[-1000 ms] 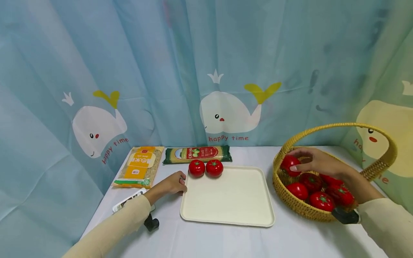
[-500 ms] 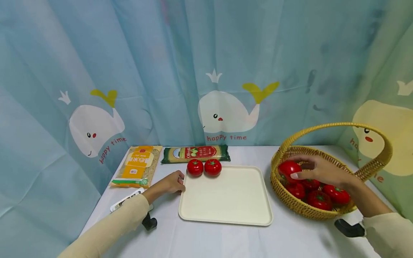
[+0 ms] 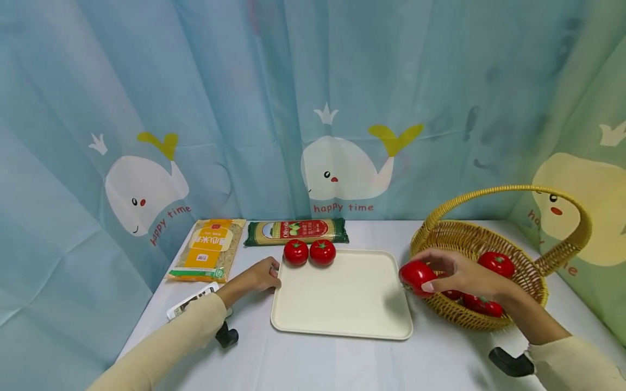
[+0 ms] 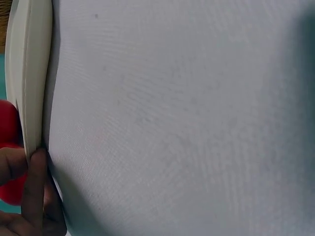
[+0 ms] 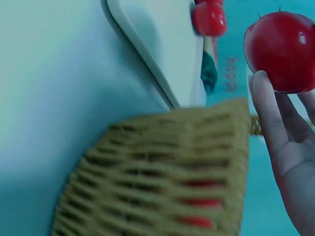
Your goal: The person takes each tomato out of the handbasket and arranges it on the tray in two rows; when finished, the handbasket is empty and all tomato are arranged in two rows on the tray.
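Observation:
My right hand [image 3: 464,276] holds a red tomato [image 3: 414,277] between thumb and fingers, raised between the wicker basket [image 3: 452,234] and the right edge of the cream tray [image 3: 342,304]. In the right wrist view the same tomato [image 5: 283,51] sits at the fingertips, above the basket's rim. At the tray's left edge, my left hand [image 3: 256,276] pinches the rim; the left wrist view has thumb and fingers [image 4: 34,182] on either side of it. Two tomatoes, one of them the left tomato [image 3: 295,252], sit side by side at the tray's back left corner.
Several tomatoes, including a rear tomato [image 3: 496,264], lie in the basket, under its tall arched handle [image 3: 508,189]. Behind the tray is a pasta packet [image 3: 295,232]. A grain bag [image 3: 207,250] lies at the back left, with a phone-like white object [image 3: 195,297] partly under the left sleeve.
My right hand has lifted the tomato out of the basket and carried it left towards the tray. The rear tomato in the basket now shows. My left hand stays at the tray's edge.

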{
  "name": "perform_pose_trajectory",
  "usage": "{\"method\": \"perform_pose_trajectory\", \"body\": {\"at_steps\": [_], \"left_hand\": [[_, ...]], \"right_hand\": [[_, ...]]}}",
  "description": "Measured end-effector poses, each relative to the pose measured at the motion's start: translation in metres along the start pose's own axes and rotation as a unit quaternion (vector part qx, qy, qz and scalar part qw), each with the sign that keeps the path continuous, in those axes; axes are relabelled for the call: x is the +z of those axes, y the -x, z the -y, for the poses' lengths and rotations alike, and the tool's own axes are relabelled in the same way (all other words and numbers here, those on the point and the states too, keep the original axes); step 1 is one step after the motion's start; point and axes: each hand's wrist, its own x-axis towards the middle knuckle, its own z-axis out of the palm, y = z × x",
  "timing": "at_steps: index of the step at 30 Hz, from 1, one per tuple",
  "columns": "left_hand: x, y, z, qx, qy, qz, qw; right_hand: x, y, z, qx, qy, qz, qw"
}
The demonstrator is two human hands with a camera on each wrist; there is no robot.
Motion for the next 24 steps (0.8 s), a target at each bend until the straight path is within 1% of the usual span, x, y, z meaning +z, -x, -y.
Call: {"method": "perform_pose_trajectory", "body": {"at_steps": [5,8,15,24], "left_hand": [[0.000,0.000,0.000,0.002,0.001,0.001,1.0000],[0.001,-0.001,-0.001,0.004,-0.005,0.001,1.0000],[0.001,-0.001,-0.001,0.007,-0.005,0.007,0.9999],[-0.001,-0.002,-0.001,0.005,-0.007,0.001,1.0000]], "right_hand": [[0.014,-0.011,-0.003,0.000,-0.034,0.009,0.9994],[0.024,-0.015,-0.003,-0.006,-0.031,0.007,0.9995],[0.040,-0.021,0.002,0.013,-0.019,-0.012,0.9996],[0.053,-0.040,-0.002,-0.010,-0.027,-0.027,0.9992]]}}
